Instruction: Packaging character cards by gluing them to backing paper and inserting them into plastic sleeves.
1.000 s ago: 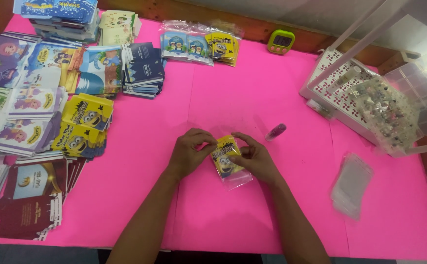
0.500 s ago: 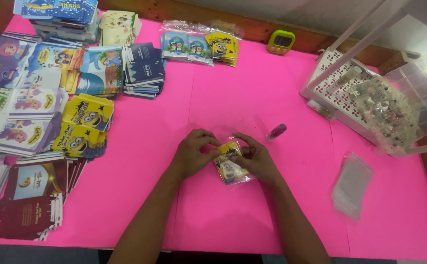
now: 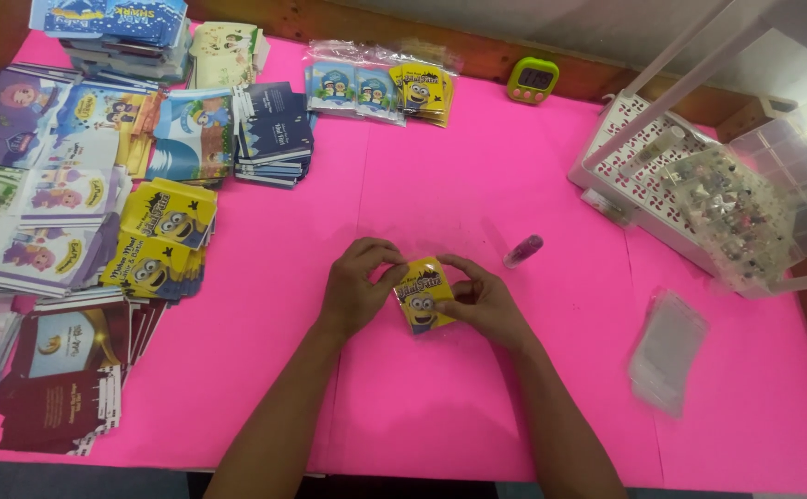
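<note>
Your hands on a yellow card
Your left hand (image 3: 359,286) and right hand (image 3: 485,303) both pinch the card (image 3: 421,296) above the pink table (image 3: 477,176); a tube (image 3: 522,251) lies near.

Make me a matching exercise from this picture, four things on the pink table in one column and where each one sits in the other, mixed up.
Things:
1. small yellow card
2. green timer
3. small purple tube
4. stack of clear bags

Places:
A. at the far edge of the table
B. near the right edge, in front of the white basket
C. between the left hand and the right hand
D. just beyond the right hand

Pairs: 1-C, 2-A, 3-D, 4-B
</note>
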